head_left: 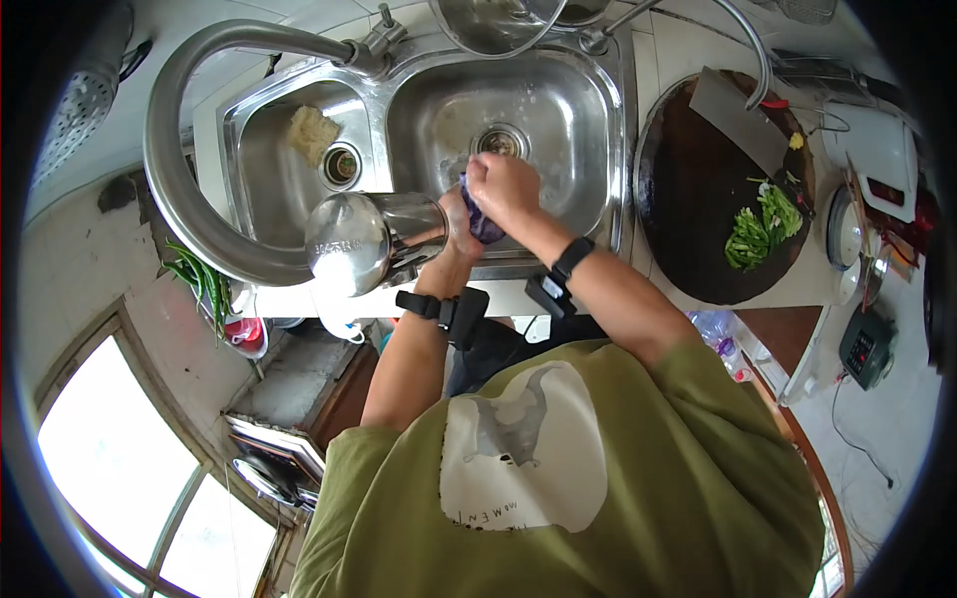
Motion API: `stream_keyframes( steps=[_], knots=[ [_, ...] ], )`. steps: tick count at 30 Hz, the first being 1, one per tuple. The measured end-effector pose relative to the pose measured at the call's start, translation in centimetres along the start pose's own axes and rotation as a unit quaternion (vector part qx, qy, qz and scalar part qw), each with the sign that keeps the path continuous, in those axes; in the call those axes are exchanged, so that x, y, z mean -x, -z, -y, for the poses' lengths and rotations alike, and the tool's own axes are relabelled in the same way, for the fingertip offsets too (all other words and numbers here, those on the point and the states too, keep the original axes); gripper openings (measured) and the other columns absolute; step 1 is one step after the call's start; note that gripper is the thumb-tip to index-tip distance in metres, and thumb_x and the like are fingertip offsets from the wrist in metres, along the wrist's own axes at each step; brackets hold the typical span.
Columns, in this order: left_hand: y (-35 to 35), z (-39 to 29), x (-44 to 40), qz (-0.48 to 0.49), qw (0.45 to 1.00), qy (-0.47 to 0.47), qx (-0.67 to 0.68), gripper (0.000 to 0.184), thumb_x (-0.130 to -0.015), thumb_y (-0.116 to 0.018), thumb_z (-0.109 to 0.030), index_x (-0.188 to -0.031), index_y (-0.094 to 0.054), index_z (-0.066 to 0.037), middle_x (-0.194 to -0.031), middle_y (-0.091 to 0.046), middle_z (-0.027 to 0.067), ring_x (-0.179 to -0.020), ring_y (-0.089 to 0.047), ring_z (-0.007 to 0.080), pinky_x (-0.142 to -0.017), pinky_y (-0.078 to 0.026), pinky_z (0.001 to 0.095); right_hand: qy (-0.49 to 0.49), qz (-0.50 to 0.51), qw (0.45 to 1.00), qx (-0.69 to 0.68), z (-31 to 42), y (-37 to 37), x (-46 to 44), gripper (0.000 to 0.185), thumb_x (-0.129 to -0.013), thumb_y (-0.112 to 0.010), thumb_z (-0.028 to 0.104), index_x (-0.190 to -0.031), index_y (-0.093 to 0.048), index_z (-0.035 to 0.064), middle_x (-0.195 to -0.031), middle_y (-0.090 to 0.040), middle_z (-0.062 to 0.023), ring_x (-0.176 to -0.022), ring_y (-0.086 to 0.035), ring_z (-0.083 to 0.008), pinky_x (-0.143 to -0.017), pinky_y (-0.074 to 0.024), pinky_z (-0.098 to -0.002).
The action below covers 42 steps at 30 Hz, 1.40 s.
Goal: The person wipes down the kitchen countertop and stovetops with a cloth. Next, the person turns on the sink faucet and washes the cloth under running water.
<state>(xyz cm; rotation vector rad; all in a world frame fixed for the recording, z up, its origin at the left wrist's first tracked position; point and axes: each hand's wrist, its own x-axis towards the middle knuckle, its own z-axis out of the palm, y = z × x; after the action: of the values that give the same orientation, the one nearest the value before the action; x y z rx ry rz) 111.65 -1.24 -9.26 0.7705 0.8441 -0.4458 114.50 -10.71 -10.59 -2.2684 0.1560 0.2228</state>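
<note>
Over the near side of the right sink basin (pixel 419 130), my two hands are closed together around a crumpled dark purple cloth (pixel 485 224). My right hand (pixel 506 189) makes a fist at the cloth's upper end. My left hand (pixel 459 227) grips it from the left, its fingers partly hidden behind the shiny faucet head (pixel 349 244). Part of the cloth bulges out below my right hand. The drain (pixel 501 143) lies just beyond my hands.
A yellowish sponge (pixel 313 135) lies in the left basin. At right, a round dark cutting board (pixel 688 199) carries a cleaver (pixel 740 122) and chopped greens (pixel 748 239). The large curved faucet (pixel 169 149) arches over the left side. A metal bowl (pixel 488 30) stands behind the sink.
</note>
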Motion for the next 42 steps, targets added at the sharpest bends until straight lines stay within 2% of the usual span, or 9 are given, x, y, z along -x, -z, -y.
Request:
stream_keyframes(
  steps=[10,14,16,18,20,26,32,34,42],
  knots=[
    [-0.1,-0.5,0.0,-0.074,0.997,0.011,-0.011,0.033,-0.108,-0.036,-0.02,-0.119,-0.061,-0.002,-0.111,-0.07,0.0098,-0.093,-0.072,0.0247,-0.083,-0.061,0.0411,0.015,0.031,0.999,0.034,-1.2,0.3,-1.7,0.036,-0.097,-0.055,0.038,-0.084,-0.073,0.0096,-0.08,-0.071,-0.0177,-0.078,-0.07,-0.0417,-0.069,-0.0542,-0.0526],
    [5.9,-1.9,-2.0,-0.01,0.823,-0.276,-0.496,0.024,-0.11,-0.048,-0.024,-0.125,-0.059,-0.011,-0.113,-0.066,0.0103,-0.096,-0.067,0.0256,-0.096,-0.057,0.0493,0.014,-0.059,0.998,0.0,-2.0,2.1,-2.7,0.035,-0.102,-0.053,0.036,-0.087,-0.068,0.0085,-0.081,-0.07,-0.0182,-0.078,-0.069,-0.0423,-0.068,-0.0528,-0.0527],
    [5.3,-2.9,-0.3,0.014,0.998,0.032,-0.06,0.026,-0.11,-0.047,-0.029,-0.131,-0.056,-0.017,-0.129,-0.059,0.0138,-0.116,-0.062,0.0322,-0.103,-0.051,0.0595,0.125,-0.076,0.985,-0.087,-2.3,2.1,-2.4,0.03,-0.102,-0.058,0.035,-0.091,-0.065,0.0081,-0.08,-0.067,-0.0188,-0.075,-0.066,-0.0432,-0.066,-0.0502,-0.0494],
    [4.8,-2.4,-1.4,0.137,0.964,0.189,0.128,0.04,-0.11,-0.047,-0.037,-0.146,-0.047,-0.02,-0.143,-0.052,0.0162,-0.134,-0.05,0.0379,-0.112,-0.043,0.0609,0.051,0.063,0.993,-0.083,-0.6,0.3,0.4,0.031,-0.1,-0.057,0.035,-0.091,-0.067,0.0073,-0.086,-0.072,-0.0178,-0.084,-0.07,-0.0401,-0.073,-0.0527,-0.0533],
    [10.4,4.7,-7.3,0.24,0.961,-0.139,-0.002,0.059,-0.106,-0.055,-0.047,-0.151,-0.045,-0.01,-0.149,-0.049,0.0155,-0.124,-0.06,0.0339,-0.113,-0.045,0.0501,0.082,0.125,0.98,-0.128,0.8,-1.5,3.9,0.027,-0.101,-0.06,0.033,-0.096,-0.066,0.0078,-0.076,-0.069,-0.0183,-0.072,-0.069,-0.0394,-0.063,-0.0521,-0.0466],
    [2.0,0.5,-1.6,-0.045,0.996,0.074,0.029,0.032,-0.11,-0.039,-0.028,-0.12,-0.063,-0.009,-0.111,-0.072,0.0118,-0.095,-0.073,0.0242,-0.086,-0.061,0.0428,0.043,-0.086,0.995,0.012,-0.7,-0.8,-1.3,0.043,-0.097,-0.062,0.038,-0.062,-0.067,0.012,-0.061,-0.065,-0.0149,-0.056,-0.066,-0.0367,-0.051,-0.0494,-0.0499],
    [3.0,1.2,-1.7,0.388,0.896,-0.013,0.217,0.033,-0.107,-0.038,-0.027,-0.117,-0.061,-0.005,-0.111,-0.07,0.0132,-0.099,-0.071,0.0329,-0.085,-0.06,0.0489,0.134,-0.06,0.989,-0.007,1.3,-1.1,3.1,0.046,-0.101,-0.058,0.037,-0.067,-0.067,0.0077,-0.064,-0.064,-0.0184,-0.061,-0.065,-0.0416,-0.056,-0.0501,-0.0511],
    [-0.3,0.3,1.7,-0.034,0.997,0.072,0.008,0.031,-0.106,-0.041,-0.024,-0.119,-0.061,-0.005,-0.11,-0.07,0.0108,-0.097,-0.071,0.0292,-0.085,-0.06,0.0451,0.083,-0.022,0.996,0.03,-0.4,-0.4,1.2,0.044,-0.098,-0.057,0.037,-0.066,-0.07,0.0092,-0.066,-0.067,-0.0179,-0.063,-0.067,-0.0413,-0.059,-0.0523,-0.0529],
    [2.0,-1.1,1.1,-0.011,0.955,-0.032,-0.295,0.022,-0.104,-0.06,-0.023,-0.114,-0.067,-0.006,-0.11,-0.07,0.006,-0.104,-0.068,0.0188,-0.091,-0.056,0.0359,-0.152,0.114,0.966,-0.174,-5.8,-1.0,-2.6,0.052,-0.101,-0.055,0.052,-0.099,-0.073,0.0036,-0.098,-0.074,-0.0102,-0.094,-0.069,-0.0228,-0.084,-0.0502,-0.039]
  ],
)
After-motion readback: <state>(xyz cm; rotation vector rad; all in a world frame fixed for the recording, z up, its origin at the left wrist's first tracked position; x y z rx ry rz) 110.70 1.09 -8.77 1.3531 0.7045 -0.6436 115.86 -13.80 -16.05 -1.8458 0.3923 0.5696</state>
